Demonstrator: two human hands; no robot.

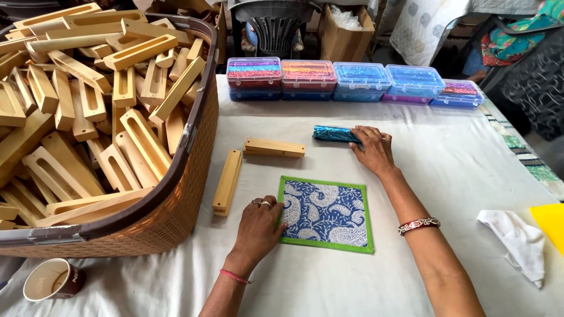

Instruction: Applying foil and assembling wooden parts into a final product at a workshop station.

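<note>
A blue paisley cloth mat with a green border (326, 215) lies flat on the white-covered table. My left hand (259, 226) rests on its left edge, fingers curled over the border. My right hand (372, 148) lies farther back on a shiny teal wrapped roll (332, 134), fingers over its right end. Two slotted wooden blocks lie to the left of the mat: one lengthwise (228, 181), one crosswise (274, 148).
A large wicker basket (170, 205) heaped with several slotted wooden blocks fills the left. Clear lidded boxes of coloured foil (361, 79) line the table's back. A white rag (517, 240) and a yellow sheet (552, 220) lie right; a paper cup (51, 280) stands bottom left.
</note>
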